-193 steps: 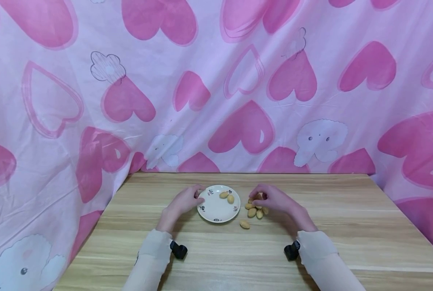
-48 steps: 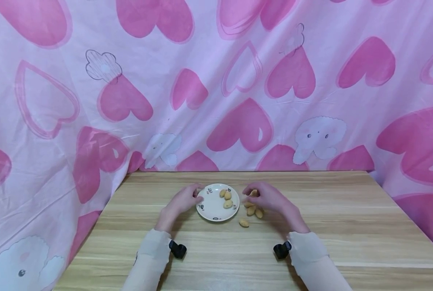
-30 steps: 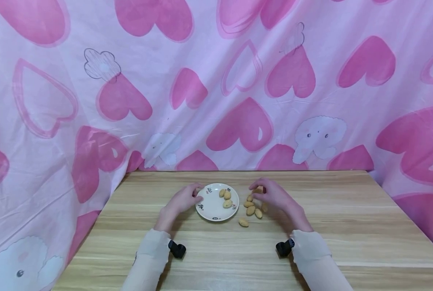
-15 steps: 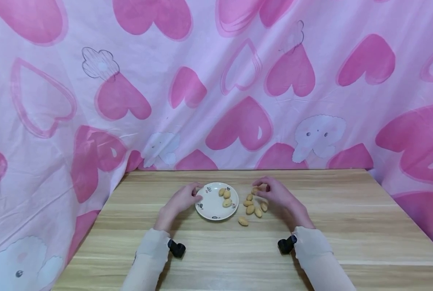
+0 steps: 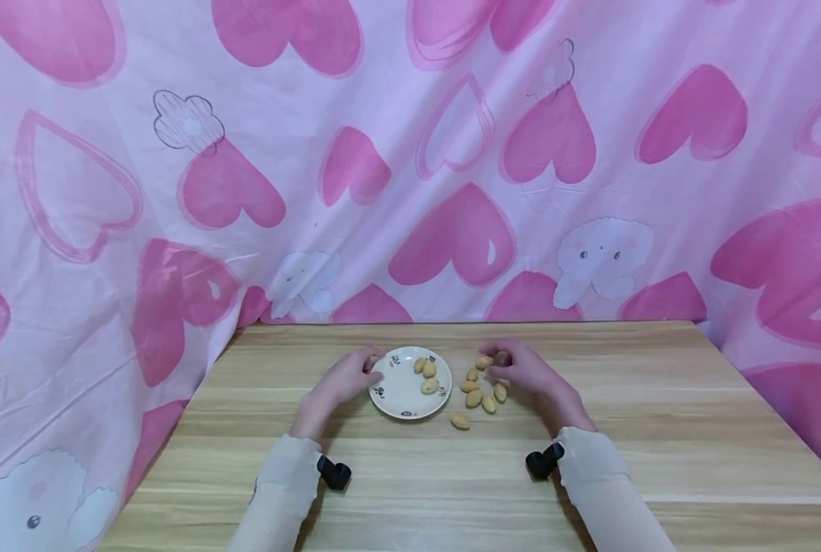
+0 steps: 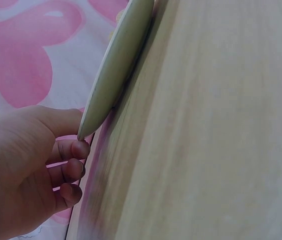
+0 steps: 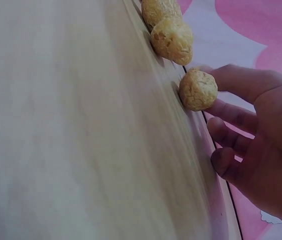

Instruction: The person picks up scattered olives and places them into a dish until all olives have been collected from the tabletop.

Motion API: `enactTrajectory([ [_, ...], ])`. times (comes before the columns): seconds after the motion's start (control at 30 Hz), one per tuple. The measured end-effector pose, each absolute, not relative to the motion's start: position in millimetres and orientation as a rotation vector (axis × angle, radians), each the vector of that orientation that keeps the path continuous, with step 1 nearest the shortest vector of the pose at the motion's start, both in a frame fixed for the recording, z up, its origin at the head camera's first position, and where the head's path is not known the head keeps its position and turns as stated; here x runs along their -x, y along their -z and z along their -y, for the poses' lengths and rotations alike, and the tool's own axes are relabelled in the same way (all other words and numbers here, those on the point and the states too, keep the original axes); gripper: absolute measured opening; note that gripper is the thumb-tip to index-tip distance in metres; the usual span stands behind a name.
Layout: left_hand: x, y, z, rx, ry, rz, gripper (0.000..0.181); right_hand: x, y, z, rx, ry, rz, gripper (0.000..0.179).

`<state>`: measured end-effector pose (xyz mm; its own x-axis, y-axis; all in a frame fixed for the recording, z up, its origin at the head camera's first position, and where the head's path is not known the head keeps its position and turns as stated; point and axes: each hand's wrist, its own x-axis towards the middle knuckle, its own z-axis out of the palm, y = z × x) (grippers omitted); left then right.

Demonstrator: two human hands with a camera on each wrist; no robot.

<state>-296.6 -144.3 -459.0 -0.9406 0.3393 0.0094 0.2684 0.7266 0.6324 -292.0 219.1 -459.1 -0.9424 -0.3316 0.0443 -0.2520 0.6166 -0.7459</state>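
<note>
In the head view my left hand (image 5: 350, 374) grips the left rim of a small white plate (image 5: 399, 399) with dark printed motifs, thumb over the edge and index finger beneath. Three tan, nut-like pieces (image 5: 428, 369) lie on the plate's right half. My right hand (image 5: 520, 368) is at the far end of a loose pile, thumb and index fingertips at either side of one wrinkled oval nut (image 5: 484, 362); I cannot tell whether they pinch it. In the right wrist view a nearer nut (image 7: 198, 90) hides those fingertips; the other fingers are loosely curled.
Several more nuts (image 5: 474, 399) lie on the wooden table (image 5: 410, 491) right of the plate, one single nut (image 5: 461, 420) nearer the front. A pink heart-patterned curtain (image 5: 451, 230) hangs behind the table's back edge and along both sides.
The plate bears three nuts, against two in the oldest frame. My right hand has drawn back right from near the plate to the far nut. The left hand stays on the rim.
</note>
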Motion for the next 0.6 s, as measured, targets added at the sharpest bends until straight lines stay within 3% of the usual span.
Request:
enactTrajectory([
  [0.6,296.4,457.6,143.0,-0.486,-1.002,-2.815,0.048,295.7,459.7,-216.9,0.442,1.207,-2.757,0.022],
])
